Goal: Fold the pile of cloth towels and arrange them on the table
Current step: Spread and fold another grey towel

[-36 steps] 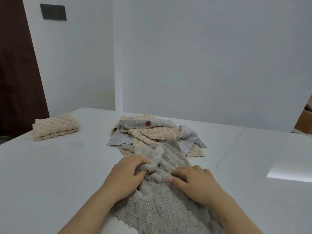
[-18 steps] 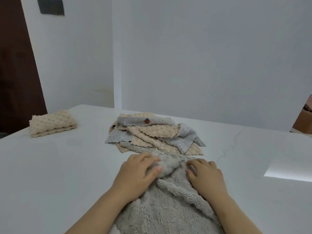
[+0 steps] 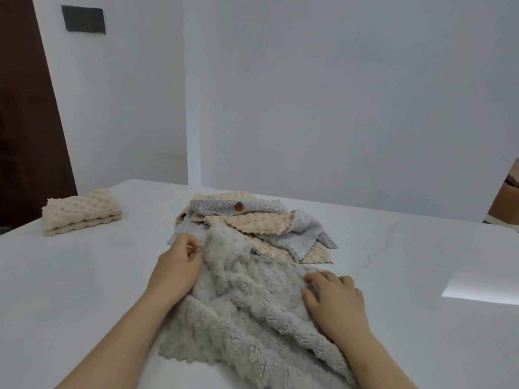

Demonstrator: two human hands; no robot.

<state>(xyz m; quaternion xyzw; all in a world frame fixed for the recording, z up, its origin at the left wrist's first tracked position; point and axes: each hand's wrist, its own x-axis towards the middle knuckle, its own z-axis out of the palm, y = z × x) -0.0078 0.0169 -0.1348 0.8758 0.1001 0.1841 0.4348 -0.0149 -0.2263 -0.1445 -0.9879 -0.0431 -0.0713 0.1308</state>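
Observation:
A fluffy grey towel (image 3: 247, 310) lies rumpled on the white table (image 3: 84, 290) in front of me. My left hand (image 3: 178, 266) pinches its far left edge, where the cloth stands up in a fold. My right hand (image 3: 334, 300) lies on the towel's right side with fingers bent, pressing it down. Behind the towel sits the pile of unfolded beige and blue-grey towels (image 3: 261, 223). One folded beige towel (image 3: 81, 211) rests at the far left of the table.
A white wall corner (image 3: 193, 108) rises just behind the table's far edge. A dark door (image 3: 25, 122) stands at the left. A bright patch of light (image 3: 483, 284) falls on the table at the right.
My hands have moved apart: the left slid up and left with the towel's edge, the right slid to the right side. The towel is spread wider than before.

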